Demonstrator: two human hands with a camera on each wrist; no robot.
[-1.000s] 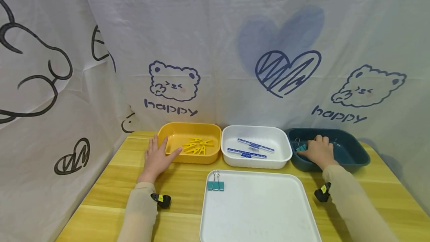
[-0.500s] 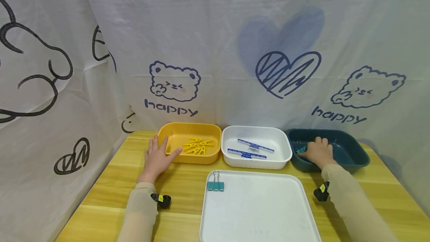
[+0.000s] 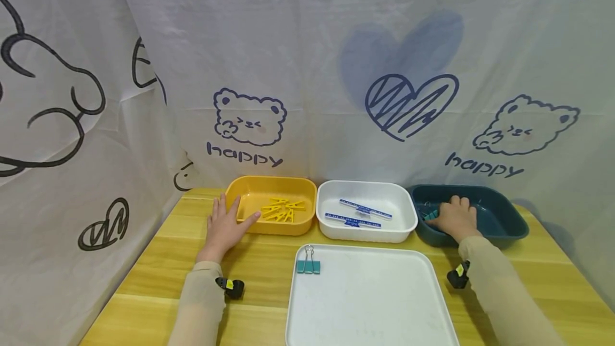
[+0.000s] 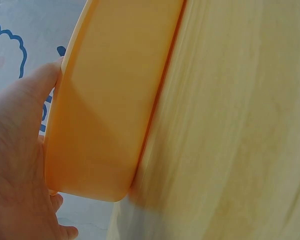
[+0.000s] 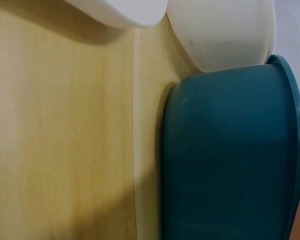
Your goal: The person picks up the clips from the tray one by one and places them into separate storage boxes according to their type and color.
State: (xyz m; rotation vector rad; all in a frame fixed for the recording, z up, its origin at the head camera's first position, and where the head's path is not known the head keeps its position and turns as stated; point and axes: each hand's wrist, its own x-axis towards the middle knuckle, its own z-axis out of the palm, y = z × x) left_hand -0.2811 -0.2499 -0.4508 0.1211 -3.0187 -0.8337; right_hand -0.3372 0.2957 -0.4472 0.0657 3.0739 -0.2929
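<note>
In the head view, my left hand [image 3: 223, 231] lies with spread fingers at the left front corner of the yellow bin [image 3: 230, 202], its thumb over the front rim. Several yellow clothespins [image 3: 283, 210] lie inside. My right hand [image 3: 457, 219] reaches into the dark teal bin [image 3: 504, 223], fingers bent downward, beside a teal binder clip [image 3: 431, 215]. The fingertips are hidden, so whether they pinch the clip cannot be told. Another teal binder clip [image 3: 308, 267] lies at the upper left of the white tray [image 3: 370, 298]. The right wrist view shows mostly the bin's outer wall [image 5: 230, 150].
Between the two coloured bins stands a white bin [image 3: 408, 218] holding two blue ruler-like clips [image 3: 353, 220]. All three bins stand in a row at the back of the wooden table [image 3: 259, 266]. A printed cloth [image 3: 326, 68] hangs right behind them.
The binder clip beside my right hand has tilted and sunk slightly in the dark teal bin. My right wrist has shifted a little to the left. My left hand stays still.
</note>
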